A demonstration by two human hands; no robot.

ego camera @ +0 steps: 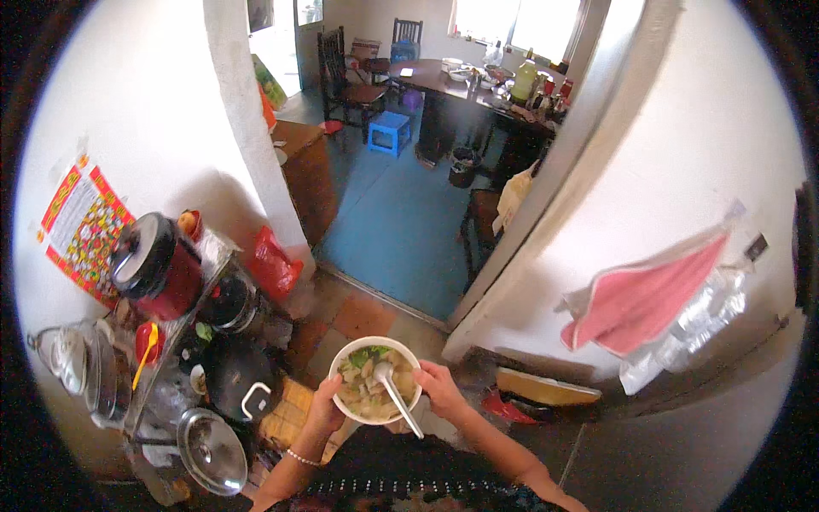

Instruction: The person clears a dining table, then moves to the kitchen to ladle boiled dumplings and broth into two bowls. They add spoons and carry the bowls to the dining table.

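A round white bowl (334, 373) of soup with greens and pale chunks is held level in front of my body. My left hand (326, 404) grips its left rim, thumb on top. On the opposite side my right hand (439, 389) holds the right rim. A white spoon (398, 399) rests in the soup, its handle lying over the near rim. My fingers beneath the bowl are mostly hidden. A beaded bracelet (303, 457) circles my left wrist.
An open doorway with a sill (384, 299) lies ahead, with a blue stool (389, 133) and a dark dining table (430, 79) beyond. At left stands a rack with an electric cooker (160, 269), a black wok (237, 381) and a metal lid (212, 452). A pink towel (646, 294) hangs at right.
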